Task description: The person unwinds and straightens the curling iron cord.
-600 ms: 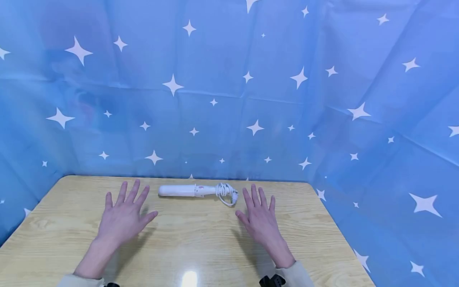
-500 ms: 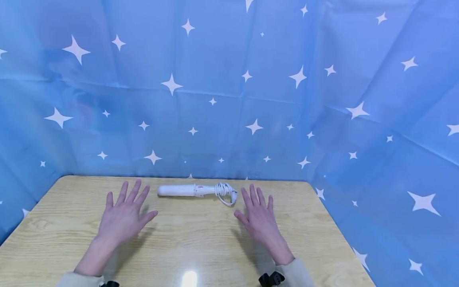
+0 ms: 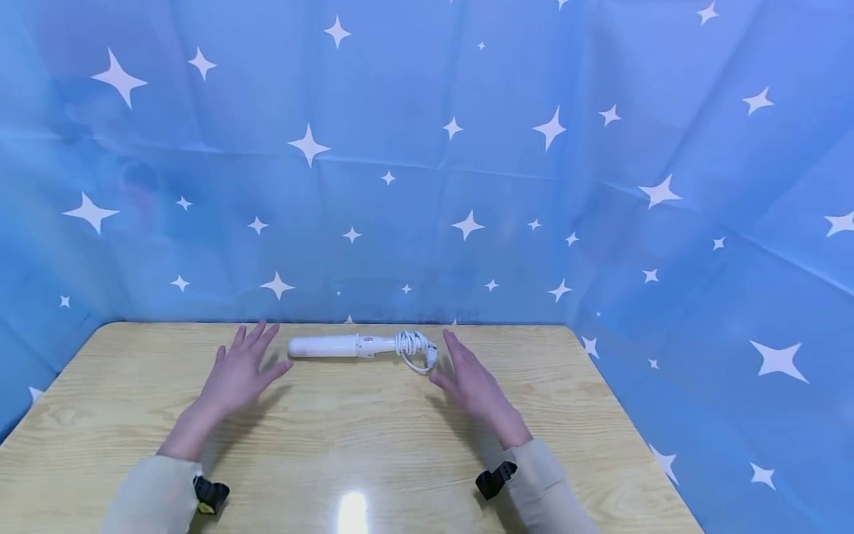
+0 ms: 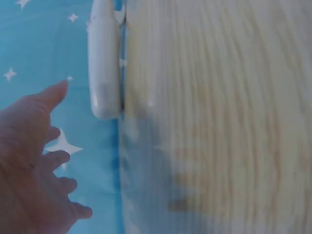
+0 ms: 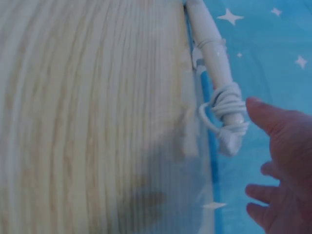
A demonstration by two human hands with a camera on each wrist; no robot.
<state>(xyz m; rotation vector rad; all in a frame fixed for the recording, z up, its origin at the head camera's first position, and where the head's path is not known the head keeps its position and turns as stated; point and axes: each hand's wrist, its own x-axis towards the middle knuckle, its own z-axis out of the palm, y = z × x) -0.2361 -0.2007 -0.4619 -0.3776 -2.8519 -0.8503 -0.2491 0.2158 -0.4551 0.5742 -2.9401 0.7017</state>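
A white curling iron [image 3: 327, 346] lies lengthwise near the table's far edge, its thick barrel pointing left. White cord [image 3: 410, 344] is wound in loops round its handle end at the right, and a plug [image 3: 431, 357] hangs from the loops. Just left of the barrel tip, my left hand [image 3: 235, 377] hovers over the table with fingers spread. On the other side, my right hand [image 3: 475, 382] is close to the cord, fingers extended and thumb apart. Both wrist views show a gap between barrel or handle and fingers; neither hand appears to hold anything.
The wooden table [image 3: 373, 430] has rounded far corners. A blue curtain with white stars [image 3: 400, 222] rises right behind its far edge and along both sides. Small black cameras [image 3: 210, 495] are strapped at the sleeve cuffs.
Both hands have moved forward toward the far edge and turned, the right palm now facing more inward. The head view has tilted slightly down. The curling iron lies in the same place.
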